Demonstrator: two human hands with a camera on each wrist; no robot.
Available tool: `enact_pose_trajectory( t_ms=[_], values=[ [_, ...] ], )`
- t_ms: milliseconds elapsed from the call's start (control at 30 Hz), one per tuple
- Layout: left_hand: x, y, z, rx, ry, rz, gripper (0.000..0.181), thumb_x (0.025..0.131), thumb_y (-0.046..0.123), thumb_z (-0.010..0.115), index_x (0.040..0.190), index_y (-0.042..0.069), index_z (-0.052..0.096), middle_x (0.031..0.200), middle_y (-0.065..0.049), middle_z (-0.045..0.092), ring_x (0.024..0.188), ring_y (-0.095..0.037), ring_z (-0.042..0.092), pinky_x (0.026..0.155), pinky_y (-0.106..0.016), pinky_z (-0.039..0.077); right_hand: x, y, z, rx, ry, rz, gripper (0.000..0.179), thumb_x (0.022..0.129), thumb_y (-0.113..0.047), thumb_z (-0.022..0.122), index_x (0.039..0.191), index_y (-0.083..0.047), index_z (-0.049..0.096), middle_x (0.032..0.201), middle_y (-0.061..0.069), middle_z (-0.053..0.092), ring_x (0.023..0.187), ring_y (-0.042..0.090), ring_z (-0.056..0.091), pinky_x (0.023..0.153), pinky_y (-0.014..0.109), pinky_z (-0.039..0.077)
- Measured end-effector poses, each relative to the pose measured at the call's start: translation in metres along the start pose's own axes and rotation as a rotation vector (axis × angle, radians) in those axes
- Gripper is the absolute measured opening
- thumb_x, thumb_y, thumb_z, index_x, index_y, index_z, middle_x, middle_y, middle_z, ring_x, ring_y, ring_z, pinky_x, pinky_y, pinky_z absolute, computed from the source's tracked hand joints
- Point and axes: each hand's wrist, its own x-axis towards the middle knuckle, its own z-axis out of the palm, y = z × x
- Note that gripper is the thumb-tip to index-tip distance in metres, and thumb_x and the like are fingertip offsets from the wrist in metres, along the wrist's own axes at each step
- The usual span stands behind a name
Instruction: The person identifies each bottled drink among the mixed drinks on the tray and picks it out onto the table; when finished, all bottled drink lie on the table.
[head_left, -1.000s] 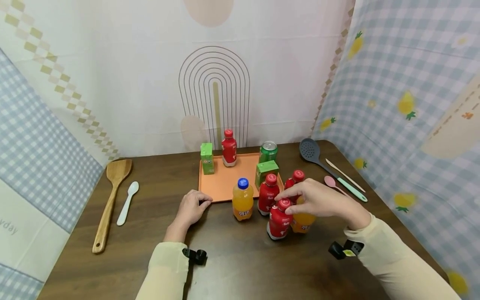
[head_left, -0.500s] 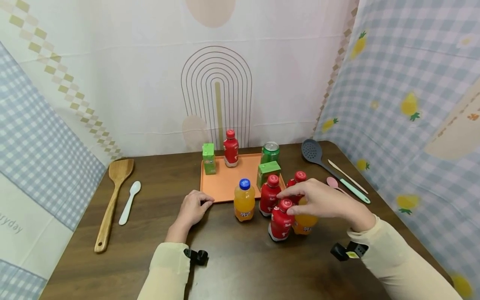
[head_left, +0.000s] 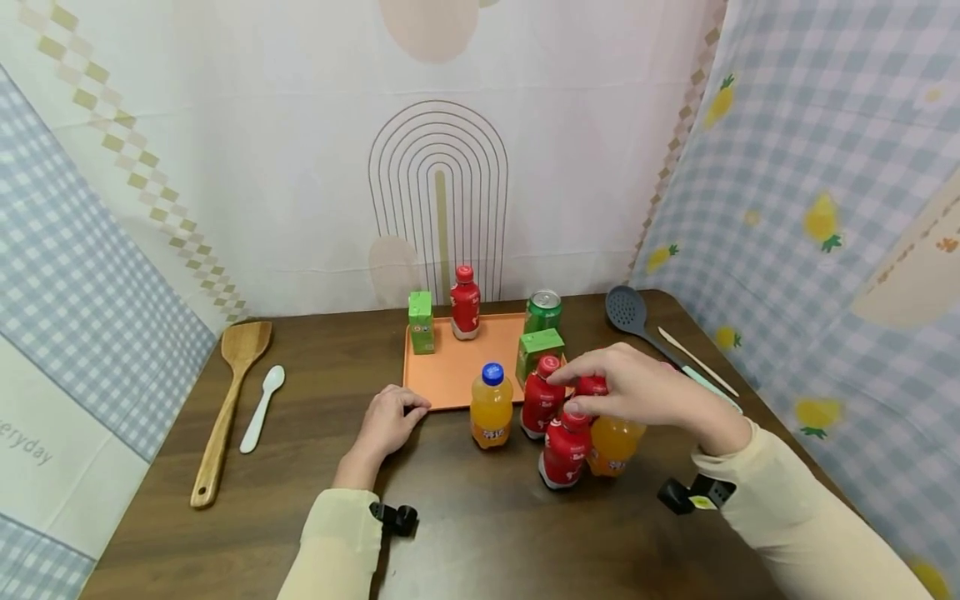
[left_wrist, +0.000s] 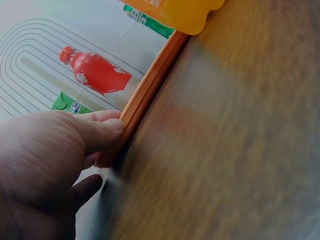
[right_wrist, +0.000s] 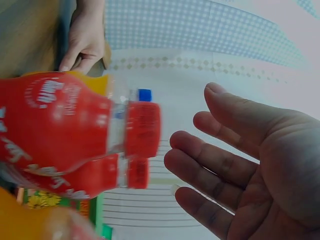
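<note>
My left hand (head_left: 386,421) pinches the near left corner of the orange tray (head_left: 442,379) between thumb and finger, plain in the left wrist view. Above the front red bottle (head_left: 564,457) hovers my right hand (head_left: 637,387), its fingers loosely bent. In the right wrist view a gap separates those fingers from the red cap (right_wrist: 143,129). Beside that bottle stand a second red bottle (head_left: 540,408) and an orange drink bottle (head_left: 617,448). Behind the hand a third red bottle (head_left: 591,386) is partly hidden. A blue-capped orange drink bottle (head_left: 491,412) stands at the tray's near edge.
On the tray are a red bottle (head_left: 465,312), a green carton (head_left: 422,325) and another green carton (head_left: 537,348). A green can (head_left: 543,313) stands at its far right. Wooden turner (head_left: 228,400) and white spoon (head_left: 262,408) lie left; a grey skimmer (head_left: 627,310) lies right.
My right hand has lifted a little from the front red bottle's cap; the bottle stays standing. My left hand has kept its place at the tray corner. The head view has shifted slightly.
</note>
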Motion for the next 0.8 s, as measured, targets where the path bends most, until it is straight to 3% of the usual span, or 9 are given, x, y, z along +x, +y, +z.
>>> enact_pose_trajectory(
  t_ms=[67,233,400,633,800],
  values=[
    [-0.002,-0.001,0.001,0.000,-0.001,0.000,0.006,0.085,0.015,0.074,0.086,0.019,0.078,0.089,0.007,0.070,0.097,-0.019,0.059,0.086,-0.042,0.047,0.005,-0.005,-0.004,0.017,-0.018,0.013,0.037,0.089,-0.039,0.068,0.122,-0.021,0.067,0.115,-0.002,0.068,0.056,0.003,0.052,0.057,0.024,0.049],
    [-0.001,-0.002,0.002,0.008,0.006,0.011,0.006,0.086,0.015,0.074,0.087,0.019,0.078,0.089,0.006,0.070,0.096,-0.019,0.059,0.086,-0.041,0.047,0.024,-0.016,-0.016,-0.029,-0.034,-0.027,0.034,0.091,-0.038,0.065,0.121,-0.021,0.067,0.114,-0.006,0.067,0.060,0.003,0.052,0.060,0.024,0.050],
    [0.003,-0.003,0.002,0.010,0.017,0.028,0.006,0.086,0.015,0.074,0.087,0.018,0.078,0.089,0.006,0.070,0.097,-0.019,0.059,0.086,-0.041,0.047,0.042,-0.028,-0.028,-0.048,-0.053,-0.044,0.031,0.092,-0.035,0.065,0.121,-0.024,0.067,0.113,-0.011,0.066,0.053,0.007,0.047,0.053,0.025,0.046],
    [0.003,-0.001,0.000,0.015,-0.019,0.005,0.007,0.088,0.016,0.072,0.089,0.018,0.078,0.092,0.005,0.070,0.099,-0.019,0.058,0.089,-0.040,0.046,0.063,-0.040,-0.040,-0.066,-0.044,-0.043,0.029,0.092,-0.032,0.066,0.119,-0.022,0.069,0.115,-0.010,0.066,0.090,0.005,0.061,0.075,0.028,0.052],
    [0.001,-0.001,0.000,0.016,-0.009,0.012,0.007,0.087,0.015,0.072,0.088,0.018,0.078,0.092,0.004,0.070,0.099,-0.019,0.059,0.088,-0.041,0.047,0.085,-0.042,-0.045,-0.065,-0.040,-0.030,0.028,0.093,-0.030,0.066,0.118,-0.018,0.069,0.110,-0.009,0.067,0.096,0.006,0.061,0.085,0.032,0.051]
  ],
)
